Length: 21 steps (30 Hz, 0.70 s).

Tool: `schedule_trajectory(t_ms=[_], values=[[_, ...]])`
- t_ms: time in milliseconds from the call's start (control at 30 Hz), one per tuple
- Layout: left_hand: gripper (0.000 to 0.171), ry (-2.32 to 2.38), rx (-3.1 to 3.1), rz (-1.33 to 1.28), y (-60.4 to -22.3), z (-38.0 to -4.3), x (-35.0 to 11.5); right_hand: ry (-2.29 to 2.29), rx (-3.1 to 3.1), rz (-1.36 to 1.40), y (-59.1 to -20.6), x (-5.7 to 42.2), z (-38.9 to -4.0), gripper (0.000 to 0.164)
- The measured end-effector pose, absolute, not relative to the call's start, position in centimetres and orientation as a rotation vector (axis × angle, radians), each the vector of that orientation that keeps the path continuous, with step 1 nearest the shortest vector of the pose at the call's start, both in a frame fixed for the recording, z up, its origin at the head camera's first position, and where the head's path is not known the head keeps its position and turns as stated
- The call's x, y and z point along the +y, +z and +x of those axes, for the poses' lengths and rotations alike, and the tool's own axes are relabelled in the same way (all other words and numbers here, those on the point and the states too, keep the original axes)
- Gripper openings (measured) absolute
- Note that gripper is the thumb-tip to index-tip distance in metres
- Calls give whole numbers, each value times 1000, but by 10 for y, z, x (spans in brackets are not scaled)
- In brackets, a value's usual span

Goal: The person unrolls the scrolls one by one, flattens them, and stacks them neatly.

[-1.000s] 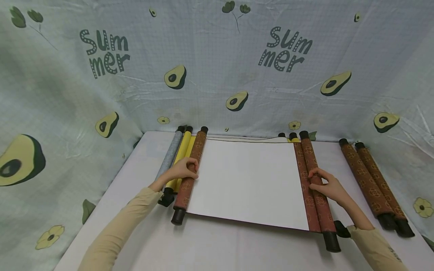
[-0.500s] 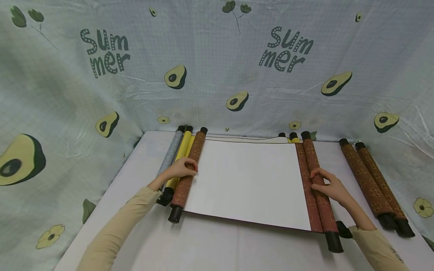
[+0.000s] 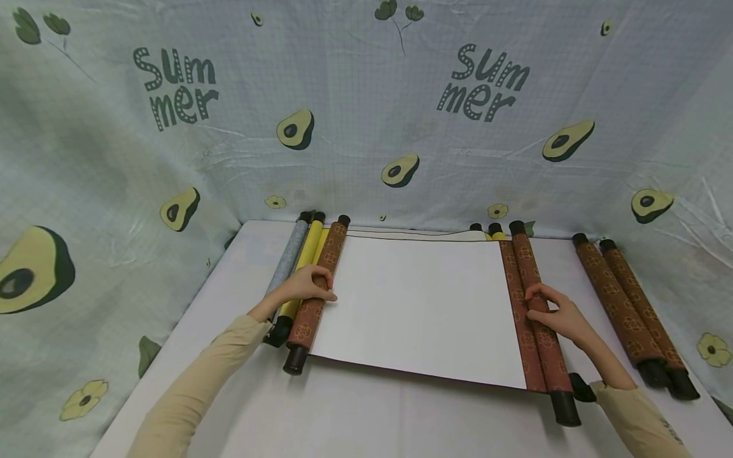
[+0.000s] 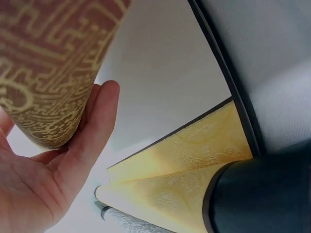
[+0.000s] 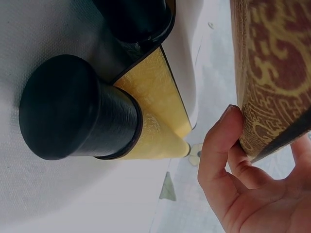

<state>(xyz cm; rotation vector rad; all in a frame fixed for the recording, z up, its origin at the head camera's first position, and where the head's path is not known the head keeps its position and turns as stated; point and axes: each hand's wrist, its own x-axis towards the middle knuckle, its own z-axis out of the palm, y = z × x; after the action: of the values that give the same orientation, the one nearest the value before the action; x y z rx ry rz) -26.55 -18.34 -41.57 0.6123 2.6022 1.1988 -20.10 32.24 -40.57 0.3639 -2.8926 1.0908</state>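
Head view: The brown scroll (image 3: 522,337) is unrolled, its white sheet (image 3: 418,305) face up above the bench (image 3: 355,413). The left hand (image 3: 309,284) is clamped on the left roller (image 3: 305,323); the right hand (image 3: 560,315) is clamped on the right roller (image 3: 551,356). The sheet's near edge slopes down toward the right. Keep both rollers parallel and the sheet lightly taut; uneven pull would probably skew it.

Left wrist view: Thumb and fingers lie on either side of the patterned roller. A yellow scroll (image 4: 175,191) with a black end cap (image 4: 267,199) lies beneath; maintain clearance from that cap.

Right wrist view: The fingers curl round the roller from below. A yellow roll (image 5: 154,138) lies beside it, apart. Support the roller without squeezing, as creasing seems the main risk.
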Motion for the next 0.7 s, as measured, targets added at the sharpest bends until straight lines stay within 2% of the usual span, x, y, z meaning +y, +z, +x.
schedule_trajectory(t_ms=[433,700], values=[[12,1250,2566,718,-416,-267,-192,1103,-2839,412,-406,329,-199,24],[10,1222,2655,662,-415,-263,-193,1076,-2860,403,-406,331,-199,28]])
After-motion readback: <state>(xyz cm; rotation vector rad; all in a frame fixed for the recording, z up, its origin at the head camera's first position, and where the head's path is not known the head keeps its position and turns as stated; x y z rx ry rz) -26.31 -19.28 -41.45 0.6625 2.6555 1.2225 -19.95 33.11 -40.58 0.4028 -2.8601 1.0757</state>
